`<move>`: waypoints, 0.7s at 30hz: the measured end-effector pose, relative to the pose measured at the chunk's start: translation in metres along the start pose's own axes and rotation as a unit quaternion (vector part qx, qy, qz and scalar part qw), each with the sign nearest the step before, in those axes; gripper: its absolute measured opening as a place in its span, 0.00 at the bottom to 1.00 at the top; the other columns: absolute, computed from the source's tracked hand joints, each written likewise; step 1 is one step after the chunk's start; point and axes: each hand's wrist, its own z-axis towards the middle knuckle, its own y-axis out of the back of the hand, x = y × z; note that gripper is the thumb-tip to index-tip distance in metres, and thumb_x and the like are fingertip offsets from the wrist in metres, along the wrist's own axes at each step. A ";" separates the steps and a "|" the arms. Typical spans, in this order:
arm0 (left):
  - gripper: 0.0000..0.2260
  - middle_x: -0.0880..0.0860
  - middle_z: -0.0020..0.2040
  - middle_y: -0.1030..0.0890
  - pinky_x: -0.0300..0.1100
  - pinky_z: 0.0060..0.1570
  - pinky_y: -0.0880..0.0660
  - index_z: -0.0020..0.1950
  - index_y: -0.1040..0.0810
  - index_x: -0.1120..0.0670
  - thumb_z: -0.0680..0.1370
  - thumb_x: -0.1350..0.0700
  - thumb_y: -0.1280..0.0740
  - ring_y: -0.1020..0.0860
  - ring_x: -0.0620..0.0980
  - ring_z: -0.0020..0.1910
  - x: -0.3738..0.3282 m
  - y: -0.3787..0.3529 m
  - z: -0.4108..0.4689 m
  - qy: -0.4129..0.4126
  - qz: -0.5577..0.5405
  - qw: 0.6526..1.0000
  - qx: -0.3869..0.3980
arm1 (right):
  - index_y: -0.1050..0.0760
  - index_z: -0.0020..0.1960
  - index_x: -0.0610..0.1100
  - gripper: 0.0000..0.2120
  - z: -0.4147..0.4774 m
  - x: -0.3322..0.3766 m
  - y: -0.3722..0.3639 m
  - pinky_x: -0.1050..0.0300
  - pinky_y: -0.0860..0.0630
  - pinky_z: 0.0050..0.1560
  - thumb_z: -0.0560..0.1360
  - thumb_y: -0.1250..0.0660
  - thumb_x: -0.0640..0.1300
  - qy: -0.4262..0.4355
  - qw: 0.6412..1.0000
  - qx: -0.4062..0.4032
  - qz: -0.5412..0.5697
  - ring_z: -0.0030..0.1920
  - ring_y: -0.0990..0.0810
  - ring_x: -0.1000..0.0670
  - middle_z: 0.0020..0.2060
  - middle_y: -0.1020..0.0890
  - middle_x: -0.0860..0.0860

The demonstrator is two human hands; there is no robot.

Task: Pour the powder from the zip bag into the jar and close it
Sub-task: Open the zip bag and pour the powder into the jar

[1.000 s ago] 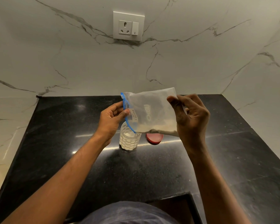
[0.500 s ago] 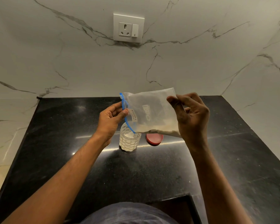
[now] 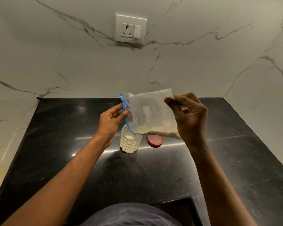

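Black counter (image 3: 55, 152): both hands, left (image 3: 112, 119) and right (image 3: 190, 115), pinch zip bag (image 3: 151, 113), tilted over open jar (image 3: 130, 141); powder seemingly pouring.

A clear zip bag (image 3: 151, 113) with a blue zipper strip hangs tipped over the jar (image 3: 130, 141), its open corner at the jar's mouth. The ribbed clear jar stands upright, partly filled with white powder (image 3: 129, 137). Its red lid (image 3: 155, 140) lies flat just beside it.

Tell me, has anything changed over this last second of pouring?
Hardly anything. Both hands keep their grip on the zip bag: the left hand at the blue zip edge over the jar, the right hand pinching the far corner, perhaps lifted slightly. The jar and the red lid have stayed put on the counter.
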 end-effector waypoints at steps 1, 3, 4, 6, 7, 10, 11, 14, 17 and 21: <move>0.15 0.47 0.57 0.12 0.40 0.55 0.17 0.64 0.18 0.48 0.80 0.62 0.28 0.14 0.48 0.59 0.000 0.000 0.000 0.001 0.000 1.000 0.000 | 0.15 0.53 0.48 0.05 0.001 0.000 0.000 0.60 0.24 0.36 0.78 0.25 0.45 -0.004 1.000 0.002 0.004 0.42 0.19 0.51 0.43 0.20 0.53; 0.15 0.47 0.57 0.12 0.40 0.54 0.17 0.64 0.18 0.47 0.80 0.62 0.28 0.14 0.48 0.59 0.000 0.000 0.000 0.002 -0.002 1.000 0.001 | 0.16 0.53 0.48 0.05 0.002 0.000 0.001 0.59 0.22 0.36 0.78 0.25 0.45 -0.009 1.000 0.008 0.008 0.42 0.19 0.50 0.44 0.20 0.52; 0.15 0.46 0.57 0.12 0.39 0.54 0.17 0.64 0.18 0.47 0.80 0.62 0.28 0.14 0.48 0.59 0.000 0.000 0.000 0.002 -0.004 1.000 0.001 | 0.16 0.53 0.48 0.05 0.003 0.000 0.001 0.59 0.21 0.36 0.78 0.25 0.45 -0.008 1.000 0.011 0.007 0.43 0.19 0.50 0.44 0.20 0.51; 0.15 0.46 0.57 0.12 0.39 0.53 0.17 0.63 0.18 0.46 0.79 0.61 0.28 0.14 0.47 0.59 -0.001 -0.001 0.000 0.002 -0.007 1.000 0.000 | 0.16 0.53 0.48 0.05 0.004 0.000 0.000 0.58 0.21 0.37 0.78 0.25 0.45 -0.007 1.000 0.011 0.008 0.43 0.19 0.49 0.44 0.20 0.51; 0.15 0.46 0.57 0.12 0.39 0.53 0.17 0.63 0.18 0.46 0.79 0.61 0.28 0.14 0.47 0.59 -0.001 -0.001 0.000 0.001 -0.008 1.000 0.000 | 0.16 0.53 0.47 0.05 0.004 0.000 -0.001 0.57 0.21 0.37 0.78 0.25 0.45 -0.007 1.000 0.012 0.010 0.43 0.19 0.49 0.44 0.20 0.51; 0.15 0.45 0.57 0.12 0.37 0.52 0.17 0.62 0.18 0.44 0.80 0.61 0.28 0.14 0.46 0.59 -0.002 -0.001 0.000 0.001 -0.009 1.000 0.000 | 0.16 0.54 0.47 0.05 0.002 0.000 -0.004 0.53 0.19 0.37 0.78 0.26 0.44 -0.004 1.000 0.026 -0.001 0.44 0.18 0.46 0.45 0.20 0.50; 0.15 0.45 0.57 0.12 0.36 0.51 0.18 0.62 0.18 0.45 0.80 0.61 0.29 0.14 0.46 0.59 -0.003 -0.001 0.000 0.002 -0.012 1.000 0.000 | 0.16 0.53 0.47 0.05 0.002 0.000 -0.004 0.54 0.19 0.37 0.78 0.26 0.44 -0.005 1.000 0.020 0.000 0.44 0.18 0.46 0.45 0.20 0.50; 0.15 0.47 0.57 0.12 0.36 0.51 0.18 0.63 0.18 0.47 0.80 0.62 0.29 0.14 0.47 0.59 -0.002 0.001 0.000 0.007 -0.017 1.000 0.000 | 0.16 0.53 0.48 0.05 0.004 0.000 -0.004 0.59 0.21 0.37 0.78 0.26 0.45 -0.004 1.000 0.008 0.000 0.44 0.18 0.49 0.45 0.20 0.51; 0.15 0.48 0.58 0.12 0.37 0.51 0.17 0.65 0.18 0.50 0.79 0.61 0.28 0.14 0.48 0.59 0.000 0.002 0.000 0.012 -0.025 1.000 -0.001 | 0.15 0.53 0.48 0.05 0.004 -0.001 -0.003 0.65 0.25 0.35 0.78 0.25 0.45 -0.006 1.000 0.003 0.001 0.40 0.20 0.53 0.44 0.20 0.52; 0.18 0.49 0.58 0.12 0.38 0.51 0.17 0.64 0.17 0.49 0.75 0.56 0.26 0.14 0.49 0.59 0.002 0.002 -0.003 0.015 -0.040 0.999 -0.001 | 0.15 0.53 0.48 0.05 0.003 0.000 -0.004 0.59 0.22 0.36 0.78 0.26 0.46 -0.008 1.000 0.017 -0.003 0.42 0.19 0.50 0.44 0.20 0.54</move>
